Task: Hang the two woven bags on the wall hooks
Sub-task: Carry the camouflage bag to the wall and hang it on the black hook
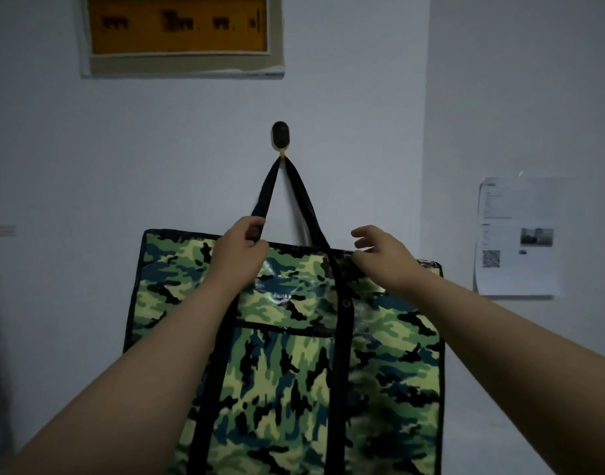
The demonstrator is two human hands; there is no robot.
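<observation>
A green camouflage woven bag (294, 354) with black trim hangs flat against the wall. Its black strap (296, 190) loops over a dark oval wall hook (280, 135) and runs down in two taut legs. My left hand (237, 246) is closed around the left leg of the strap, just above the bag's top edge. My right hand (376, 250) rests at the bag's top rim to the right of the strap, fingers spread, thumb and forefinger touching the black edge. Only this one bag and one hook are in view.
A framed yellow panel (179, 32) hangs high on the wall above the hook. A wall corner (426, 166) runs vertically right of the bag, and a printed sheet (517, 238) is stuck on the right-hand wall.
</observation>
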